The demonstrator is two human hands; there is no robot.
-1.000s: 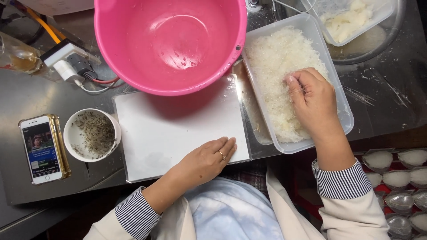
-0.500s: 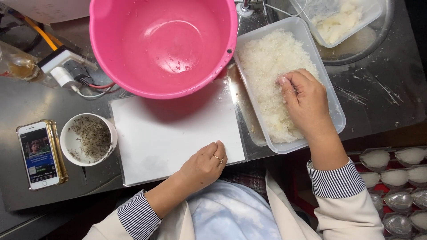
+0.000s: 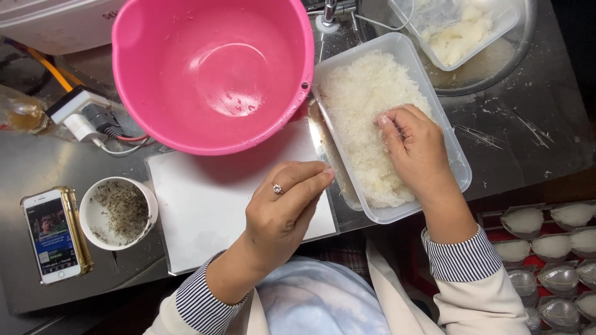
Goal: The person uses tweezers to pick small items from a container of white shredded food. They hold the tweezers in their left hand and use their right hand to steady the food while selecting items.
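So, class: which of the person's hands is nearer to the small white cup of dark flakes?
The left. The left hand is above the white board, just right of the cup. The right hand is farther right, fingers in the rice tray.

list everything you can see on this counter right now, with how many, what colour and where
round pink plastic basin: 1, pink, top centre, empty.
clear rectangular tub of white rice: 1, clear with white rice, right of the basin.
white flat cutting board: 1, white, centre, below the basin.
small white cup of dark flecks: 1, white, left of the board.
smartphone with lit screen: 1, white front, far left.
white plug adapter: 1, white, upper left.
round metal bowl holding a clear tub: 1, silver, top right.
clear moulded trays of white pieces: several, lower right.
left hand: 1, over the board, fingertips towards the rice tub.
right hand: 1, fingers in the rice.
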